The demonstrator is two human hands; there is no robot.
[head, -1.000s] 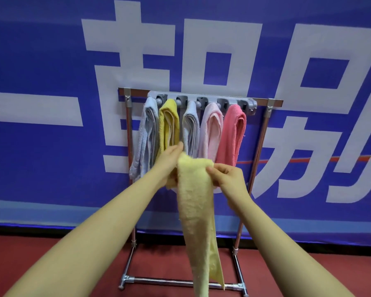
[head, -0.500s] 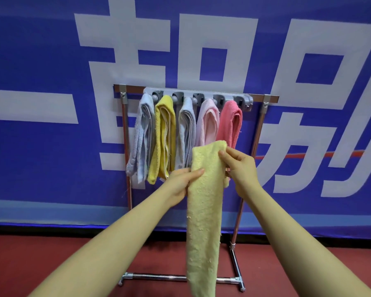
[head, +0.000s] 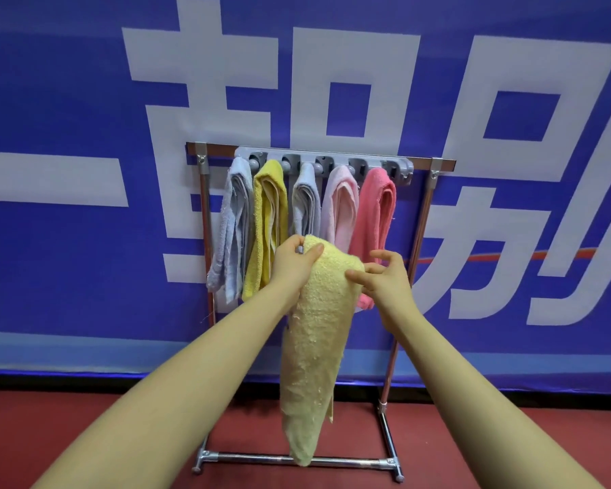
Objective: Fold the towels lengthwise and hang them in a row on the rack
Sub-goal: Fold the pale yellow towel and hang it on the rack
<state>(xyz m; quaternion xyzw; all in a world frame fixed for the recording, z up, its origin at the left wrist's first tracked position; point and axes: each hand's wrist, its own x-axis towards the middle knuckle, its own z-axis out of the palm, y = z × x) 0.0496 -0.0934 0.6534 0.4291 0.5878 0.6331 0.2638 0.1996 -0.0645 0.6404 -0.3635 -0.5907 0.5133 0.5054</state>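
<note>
A pale yellow towel (head: 318, 333), folded into a long strip, hangs down in front of the rack (head: 434, 164). My left hand (head: 291, 268) grips its top end, with the thumb lying over the fold. My right hand (head: 385, 280) is at the towel's right edge; its fingers are spread and loosely bent, and a fingertip touches the cloth. Several folded towels hang in a row from the grey hook strip (head: 332, 158): a grey-blue towel (head: 231, 224), a yellow towel (head: 265, 224), a second grey-blue towel (head: 306, 202), a light pink towel (head: 341, 210) and a pink towel (head: 374, 217).
The rack stands on a red floor (head: 50, 435) against a blue banner (head: 67, 100) with large white characters. Its right post (head: 413, 248) and bottom crossbar (head: 350, 462) are bare. The right end of the hook strip carries no towel.
My left hand moved up from the towel's middle to grip its top end. My right hand let go of its pinch on the top corner and opened beside the towel.
</note>
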